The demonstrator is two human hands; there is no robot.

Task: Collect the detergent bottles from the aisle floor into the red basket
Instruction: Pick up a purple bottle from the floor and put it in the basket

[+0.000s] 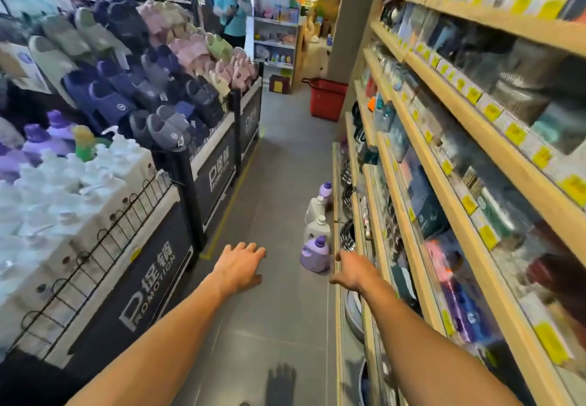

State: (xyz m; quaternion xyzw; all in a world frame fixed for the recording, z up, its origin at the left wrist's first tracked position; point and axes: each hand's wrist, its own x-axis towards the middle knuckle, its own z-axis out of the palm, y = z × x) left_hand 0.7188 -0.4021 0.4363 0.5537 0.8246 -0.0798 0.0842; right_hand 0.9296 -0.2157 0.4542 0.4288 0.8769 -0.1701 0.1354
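Both grips are released and empty: left grip, right grip. Four bottles stand in a row on the floor at my one o'clock, against the shelf. The basket waits far off at twelve. I judge the bottles heavy, rigid and slick, so I'd hook the nearest one's handle.

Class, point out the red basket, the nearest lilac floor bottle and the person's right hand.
Red plastic shopping basket (328, 101): head view, its front wall.
Nearest lilac purple-capped detergent bottle (312, 256): head view, its body.
Right hand (353, 271): head view, back of the hand.
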